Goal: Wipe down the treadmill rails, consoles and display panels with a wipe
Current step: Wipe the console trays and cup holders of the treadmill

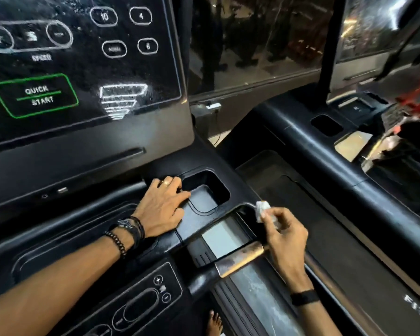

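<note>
In the head view, the left hand [164,206] lay flat with fingers stretched out on the black treadmill console [107,229], its fingertips at the edge of the recessed cup holder [207,190]; it held nothing. A ring [166,182] showed on one finger, and bead bracelets [125,232] circled the wrist. The right hand [285,236] pinched a small crumpled white wipe [262,209] between thumb and fingers, the wipe touching the upper corner of the handrail loop just right of the cup holder. Below that hand ran a worn metal grip sensor bar [239,259]. A dark band [304,297] sat on the right wrist. Above, the display panel [83,57] carried a green QUICK START button [35,94] and speed keys, its surface speckled. A neighbouring treadmill [325,151] stood to the right. A bare foot [214,323] showed at the bottom edge.
</note>
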The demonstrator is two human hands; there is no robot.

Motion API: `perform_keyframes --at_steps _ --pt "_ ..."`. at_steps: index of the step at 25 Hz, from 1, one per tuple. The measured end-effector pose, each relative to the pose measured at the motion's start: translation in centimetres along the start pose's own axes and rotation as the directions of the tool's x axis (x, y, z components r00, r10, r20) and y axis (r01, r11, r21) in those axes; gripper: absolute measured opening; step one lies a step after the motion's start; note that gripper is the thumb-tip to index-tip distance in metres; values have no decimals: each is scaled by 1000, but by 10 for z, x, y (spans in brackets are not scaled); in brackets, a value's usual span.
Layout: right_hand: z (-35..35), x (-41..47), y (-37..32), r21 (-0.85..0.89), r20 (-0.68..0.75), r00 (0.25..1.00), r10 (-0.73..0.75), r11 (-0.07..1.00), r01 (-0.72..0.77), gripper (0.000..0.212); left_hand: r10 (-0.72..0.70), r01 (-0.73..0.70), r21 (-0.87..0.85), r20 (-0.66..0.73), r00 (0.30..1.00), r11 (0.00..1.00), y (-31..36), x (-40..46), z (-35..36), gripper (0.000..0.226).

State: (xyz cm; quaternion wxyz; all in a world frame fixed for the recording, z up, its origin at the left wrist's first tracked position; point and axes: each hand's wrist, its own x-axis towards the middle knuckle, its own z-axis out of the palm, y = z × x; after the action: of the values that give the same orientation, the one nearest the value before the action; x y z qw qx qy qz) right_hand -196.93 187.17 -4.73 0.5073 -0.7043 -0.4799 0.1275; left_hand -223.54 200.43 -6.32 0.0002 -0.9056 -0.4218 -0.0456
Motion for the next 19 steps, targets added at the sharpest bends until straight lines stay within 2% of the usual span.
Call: perform_keyframes --at_steps 1,3,5,8,10,11,13,14,15,17,19 --pt "-5 -7 6 -30 -57 998 5 1000 -7 10 1 -1 22 -2 1000 1000 1 2 0 39" --pt "-10 -22 18 -103 -69 997 25 994 -32 17 24 -23 50 -38 999 998 5 9 0 27" --pt "-10 -39 24 -132 -5 1000 21 991 -22 27 78 -76 38 -53 996 996 7 13 4 22" --pt "9 -73 15 -179 144 989 -40 982 65 22 158 -160 -7 -108 982 987 4 17 10 18" --pt "38 -104 -4 -157 243 970 -8 986 48 23 208 -216 -59 -110 972 975 1 19 13 19" --pt "52 -123 -14 -154 301 953 -43 984 93 29 225 -233 -71 -99 969 970 0 20 16 21" --pt "58 -158 -26 -153 448 863 -231 932 329 48 240 -247 -96 -83 967 964 -3 22 19 25" --pt "49 -159 -29 -160 488 831 -266 909 385 55 240 -248 -105 -77 968 963 -3 23 20 28" --pt "40 -152 -25 -173 462 850 -255 914 368 58 238 -244 -107 -73 969 964 -2 23 20 30" --pt "20 -126 -5 -208 357 932 -56 968 138 56 236 -242 -101 -73 969 965 -3 22 22 34" --pt "3 -94 18 -233 248 964 95 972 -36 54 234 -240 -105 -68 970 965 -3 22 24 37"
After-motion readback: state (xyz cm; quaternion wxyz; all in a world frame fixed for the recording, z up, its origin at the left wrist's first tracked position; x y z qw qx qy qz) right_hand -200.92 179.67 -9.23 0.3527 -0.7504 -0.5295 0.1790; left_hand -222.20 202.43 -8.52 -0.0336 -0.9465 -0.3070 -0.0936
